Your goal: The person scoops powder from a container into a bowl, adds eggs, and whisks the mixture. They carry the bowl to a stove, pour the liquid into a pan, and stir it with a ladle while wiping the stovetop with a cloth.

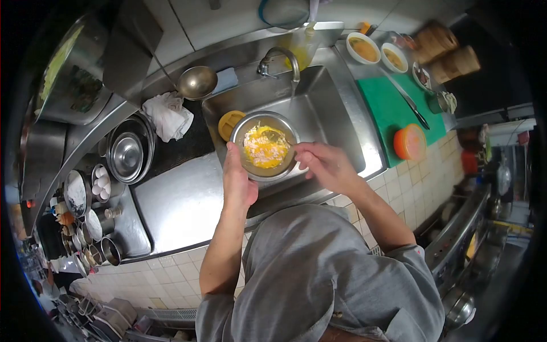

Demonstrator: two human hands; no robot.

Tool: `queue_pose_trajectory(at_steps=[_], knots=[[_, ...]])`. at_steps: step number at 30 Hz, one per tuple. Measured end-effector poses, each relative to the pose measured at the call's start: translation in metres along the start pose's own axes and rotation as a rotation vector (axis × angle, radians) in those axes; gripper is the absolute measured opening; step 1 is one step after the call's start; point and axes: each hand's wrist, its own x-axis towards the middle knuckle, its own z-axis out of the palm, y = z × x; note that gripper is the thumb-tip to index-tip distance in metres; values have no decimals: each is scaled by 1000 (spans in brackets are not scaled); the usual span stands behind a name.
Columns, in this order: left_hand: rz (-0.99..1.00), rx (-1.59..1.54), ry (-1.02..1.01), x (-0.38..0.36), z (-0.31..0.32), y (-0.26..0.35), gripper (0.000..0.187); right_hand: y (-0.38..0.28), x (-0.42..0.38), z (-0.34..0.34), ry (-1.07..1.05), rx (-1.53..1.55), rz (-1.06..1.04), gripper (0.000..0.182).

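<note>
My left hand (pixel 238 179) grips the side of a round metal bowl (pixel 250 121), thumb up along its rim. Inside lies a mix of yellow liquid, like beaten egg, and small pale pink and white pieces (pixel 263 151). At the bowl's right rim, my right hand (pixel 323 162) is closed in a pinch around the handle of what looks like a metal spoon (pixel 274 135), its head down in the mix. Most of the handle is hidden by the fingers. The bowl is held over the near left part of a steel sink (pixel 336 108).
A curved faucet (pixel 295 68) rises behind the bowl. On the right, a green cutting board (pixel 379 105) carries a knife (pixel 410 105) and an orange tub (pixel 409 142). To the left are a ladle (pixel 198 81), white cloth (pixel 168 117), stacked metal bowls (pixel 126 157) and eggs (pixel 101 183).
</note>
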Motion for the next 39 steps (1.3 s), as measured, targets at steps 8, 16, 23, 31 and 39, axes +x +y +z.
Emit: queue_pose_trajectory(at_steps=[8,16,23,31,39], knots=[[-17,58,-13,9,1,-6,56,3,4,2,-131,-166,-224,25],[-30,33,89,10,5,-14,53,16,10,-2,-118,-48,-92,24],[59,34,65,16,-2,-10,50,9,9,-14,-233,-330,-413,28],[94,54,38,12,7,-7,50,4,16,-25,-98,-422,-387,26],[68,4,32,18,0,-11,57,23,-1,2,-61,82,-49,22]])
